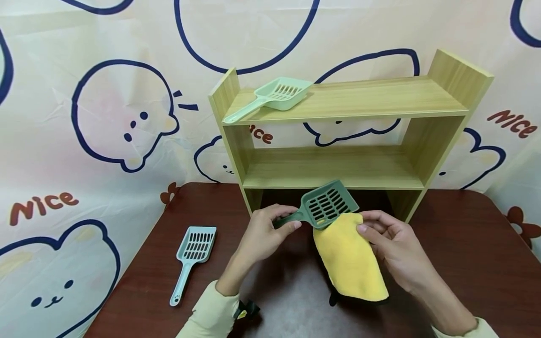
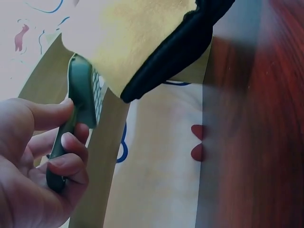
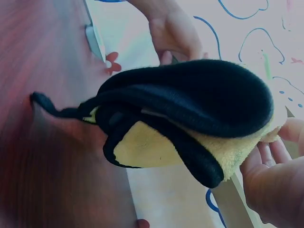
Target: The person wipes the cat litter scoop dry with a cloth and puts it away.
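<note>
My left hand (image 1: pixel 264 232) grips a dark green slotted litter scoop (image 1: pixel 331 202) by its handle, thumb on top, in front of the shelf. The left wrist view shows the fingers curled round that handle (image 2: pixel 58 154). My right hand (image 1: pixel 393 244) pinches the upper edge of a yellow cloth (image 1: pixel 351 258) with black trim. The cloth's top overlaps the near corner of the scoop's pan in the head view, hiding a little of it. Seen from the right wrist, the cloth folds over on itself, its black border (image 3: pixel 228 102) outward, and a black strap (image 3: pixel 57 109) dangles from one end.
A wooden two-tier shelf (image 1: pixel 334 166) stands at the back of the dark red table (image 1: pixel 465 263). On its top board lies a pale green litter scoop (image 1: pixel 283 91). A light blue scoop (image 1: pixel 196 244) lies on the table at left. A patterned curtain (image 1: pixel 127 197) hangs behind.
</note>
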Demonstrator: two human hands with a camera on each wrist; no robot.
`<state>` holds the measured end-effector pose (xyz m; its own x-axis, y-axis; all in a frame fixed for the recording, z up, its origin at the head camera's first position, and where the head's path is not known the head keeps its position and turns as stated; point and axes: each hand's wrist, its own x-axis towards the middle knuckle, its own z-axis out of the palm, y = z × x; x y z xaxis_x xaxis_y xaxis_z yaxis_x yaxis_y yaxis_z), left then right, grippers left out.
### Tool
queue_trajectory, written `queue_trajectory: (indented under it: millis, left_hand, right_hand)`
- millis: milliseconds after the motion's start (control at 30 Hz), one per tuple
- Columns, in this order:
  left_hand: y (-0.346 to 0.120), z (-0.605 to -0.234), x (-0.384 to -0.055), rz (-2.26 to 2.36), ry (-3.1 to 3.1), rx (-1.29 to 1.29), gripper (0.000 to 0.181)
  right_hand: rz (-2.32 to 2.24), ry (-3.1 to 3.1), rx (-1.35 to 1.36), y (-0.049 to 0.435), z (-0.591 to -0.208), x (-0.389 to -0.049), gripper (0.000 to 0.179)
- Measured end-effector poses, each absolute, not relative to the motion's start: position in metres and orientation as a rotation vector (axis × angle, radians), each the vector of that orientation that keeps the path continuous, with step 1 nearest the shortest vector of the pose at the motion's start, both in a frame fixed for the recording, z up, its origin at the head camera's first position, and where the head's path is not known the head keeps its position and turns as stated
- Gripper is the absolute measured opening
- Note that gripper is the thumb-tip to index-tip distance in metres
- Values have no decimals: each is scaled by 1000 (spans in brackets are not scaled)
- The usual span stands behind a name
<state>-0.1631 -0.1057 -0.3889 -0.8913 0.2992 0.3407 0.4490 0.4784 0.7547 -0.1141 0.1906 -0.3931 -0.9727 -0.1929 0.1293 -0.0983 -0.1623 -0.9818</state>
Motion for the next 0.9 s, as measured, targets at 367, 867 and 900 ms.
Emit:
queue_trajectory:
  millis: [367, 867, 900]
  left_hand:
    - [-101, -388, -159, -1395, -2564, -677, 24]
    - [-124, -377, -164, -1357, -2567, -765, 23]
    - [-124, -377, -164, -1358, -2566, -765, 22]
  right_hand:
    - [-2381, 2002, -311, 187, -392, -112, 19]
    - [-2447, 1948, -231, 213, -377, -115, 20]
    - [-2447, 1943, -232, 213, -378, -115, 20]
